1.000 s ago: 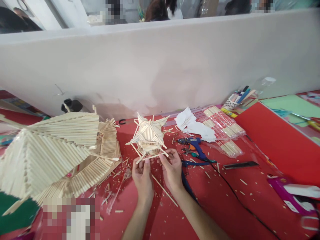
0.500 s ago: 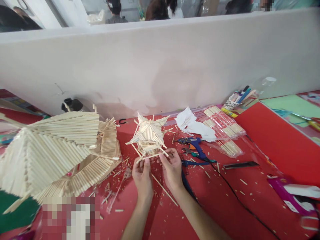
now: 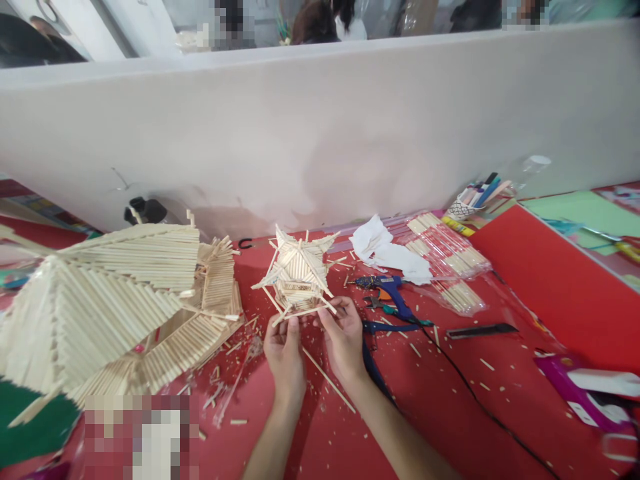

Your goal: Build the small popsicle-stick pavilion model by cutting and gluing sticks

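Note:
A small pavilion model (image 3: 300, 267) made of pale wooden sticks, with a pointed roof and upturned corners, stands in front of me over the red table. Its near left base edge is pinched by my left hand (image 3: 285, 350), thumb on top. My right hand (image 3: 344, 337) grips the near right edge of the base, thumb pressed on the stick there; the fingers beneath are partly hidden. Between my wrists a loose thin stick (image 3: 329, 380) lies on the table. A much larger stick-built model (image 3: 115, 293) with a broad roof fills the left side.
Right of my hands lie a blue glue gun (image 3: 393, 293) with its black cord, pliers (image 3: 375, 301), crumpled tissue (image 3: 380, 247), packs of sticks (image 3: 450, 260) and a black cutter knife (image 3: 481, 330). Stick scraps litter the red table (image 3: 430, 413). A white partition (image 3: 280, 133) rises behind.

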`<state>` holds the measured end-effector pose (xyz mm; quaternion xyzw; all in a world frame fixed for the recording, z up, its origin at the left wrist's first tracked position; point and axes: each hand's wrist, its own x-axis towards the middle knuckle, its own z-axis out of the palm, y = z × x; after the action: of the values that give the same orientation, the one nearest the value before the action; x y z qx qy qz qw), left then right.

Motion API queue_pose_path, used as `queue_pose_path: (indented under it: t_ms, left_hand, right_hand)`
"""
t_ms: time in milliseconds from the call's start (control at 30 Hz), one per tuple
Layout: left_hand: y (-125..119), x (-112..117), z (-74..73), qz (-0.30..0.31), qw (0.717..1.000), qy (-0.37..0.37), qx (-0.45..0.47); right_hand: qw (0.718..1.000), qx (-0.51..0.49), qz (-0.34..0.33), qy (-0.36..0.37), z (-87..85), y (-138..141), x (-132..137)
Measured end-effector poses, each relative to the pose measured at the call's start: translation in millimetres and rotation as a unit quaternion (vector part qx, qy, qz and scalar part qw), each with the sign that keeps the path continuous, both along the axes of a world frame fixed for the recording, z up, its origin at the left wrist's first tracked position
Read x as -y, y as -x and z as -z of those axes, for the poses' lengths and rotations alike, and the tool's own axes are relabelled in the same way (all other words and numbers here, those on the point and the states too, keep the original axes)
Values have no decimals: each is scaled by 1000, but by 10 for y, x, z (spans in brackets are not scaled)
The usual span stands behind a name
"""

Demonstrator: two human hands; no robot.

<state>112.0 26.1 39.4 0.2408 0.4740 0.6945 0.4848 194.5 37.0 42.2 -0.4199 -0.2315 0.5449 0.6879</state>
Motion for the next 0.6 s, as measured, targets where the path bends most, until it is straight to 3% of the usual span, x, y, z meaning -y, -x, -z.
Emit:
queue_pose_path:
  t_ms: [233, 400, 600]
  left_hand:
    - [109, 58, 63, -28, 998, 7, -56]
    - [229, 84, -40, -32, 990, 0, -135]
    - [324, 51, -110, -17, 992, -32, -120]
  right_hand:
    - [1000, -6, 2, 2, 8, -22, 0]
    - [1000, -11, -7, -8, 27, -36, 0]
    - [1000, -16, 0, -18, 38, -23, -2]
